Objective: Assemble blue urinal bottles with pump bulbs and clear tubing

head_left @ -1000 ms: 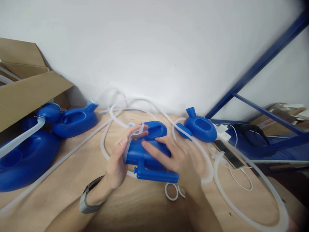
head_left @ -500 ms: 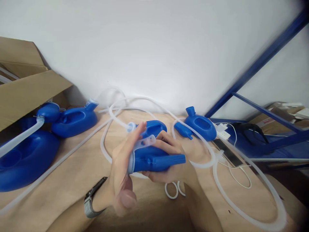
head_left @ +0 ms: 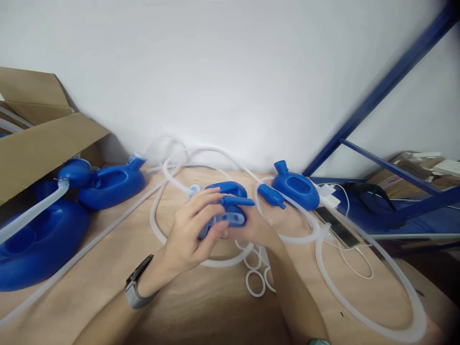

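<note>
A blue plastic spout piece [head_left: 237, 201] is between my hands above the table, its narrow end pointing right. A translucent strap [head_left: 234, 220] with holes lies across its near side. My left hand [head_left: 192, 230] curls its fingers and thumb around the piece's wide left end. From the right, my right hand [head_left: 253, 229] grips it; those fingers are mostly hidden. Just behind lies a blue bottle [head_left: 228, 186] with a handle opening, partly covered by the piece and my left hand. Several white rings [head_left: 255, 294] rest near my right forearm.
Long translucent tubing [head_left: 377, 322] loops across the wooden table. Other blue bottles [head_left: 111, 188] stand left beside a cardboard box [head_left: 39, 146]. To the right are another blue bottle [head_left: 304, 191], a loose blue spout [head_left: 271, 195], a phone [head_left: 339, 227] and a blue metal frame [head_left: 388, 84].
My left hand has gone from an open palm against the piece's wide end to fingers closed around it. The piece has turned and moved slightly away, bringing its strap to the near side.
</note>
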{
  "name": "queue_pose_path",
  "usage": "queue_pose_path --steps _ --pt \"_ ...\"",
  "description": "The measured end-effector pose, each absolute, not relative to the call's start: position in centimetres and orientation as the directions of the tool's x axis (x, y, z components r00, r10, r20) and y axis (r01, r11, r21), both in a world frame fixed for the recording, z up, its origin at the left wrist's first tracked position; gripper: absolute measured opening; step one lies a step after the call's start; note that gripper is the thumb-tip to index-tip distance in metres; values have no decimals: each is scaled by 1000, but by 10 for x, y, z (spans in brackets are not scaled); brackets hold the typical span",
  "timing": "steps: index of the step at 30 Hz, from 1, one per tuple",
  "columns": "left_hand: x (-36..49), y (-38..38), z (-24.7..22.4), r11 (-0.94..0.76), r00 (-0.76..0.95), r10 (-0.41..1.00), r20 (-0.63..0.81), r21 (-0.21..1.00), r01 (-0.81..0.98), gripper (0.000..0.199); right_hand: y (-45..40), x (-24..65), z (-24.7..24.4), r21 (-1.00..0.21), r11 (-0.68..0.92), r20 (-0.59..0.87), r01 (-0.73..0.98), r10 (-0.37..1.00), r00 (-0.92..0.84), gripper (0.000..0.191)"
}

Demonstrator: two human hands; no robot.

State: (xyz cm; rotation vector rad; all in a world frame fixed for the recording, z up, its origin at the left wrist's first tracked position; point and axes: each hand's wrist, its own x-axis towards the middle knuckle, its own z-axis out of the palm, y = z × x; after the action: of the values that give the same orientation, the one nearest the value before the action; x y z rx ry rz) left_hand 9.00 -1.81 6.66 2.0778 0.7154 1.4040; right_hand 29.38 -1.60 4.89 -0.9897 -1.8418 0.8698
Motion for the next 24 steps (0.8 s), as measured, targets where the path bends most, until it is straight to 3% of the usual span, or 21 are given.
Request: queue_pose_path --steps 2,6,9,16,22,24 --pt "91 -19 65 -690 277 718 639 704 165 5 -13 293 45 -856 446 367 262 881 -298 70" --pt "94 -25 59 -597 149 801 580 791 134 15 -8 290 36 -901 387 344 197 913 -220 99" --pt "95 -26 56 -537 74 844 532 836 117 18 -7 285 31 -899 399 364 179 909 -201 92" --pt "95 -20 61 -435 0 900 436 898 73 21 -12 280 34 -778 461 476 428 876 -78 84" --pt "100 -9 64 -232 -28 973 231 969 -88 35 -12 279 30 -677 516 559 525 824 -89 75" --pt "101 -8 62 -237 -51 971 233 967 -96 34 -8 279 25 -697 507 548 507 832 -79 78"
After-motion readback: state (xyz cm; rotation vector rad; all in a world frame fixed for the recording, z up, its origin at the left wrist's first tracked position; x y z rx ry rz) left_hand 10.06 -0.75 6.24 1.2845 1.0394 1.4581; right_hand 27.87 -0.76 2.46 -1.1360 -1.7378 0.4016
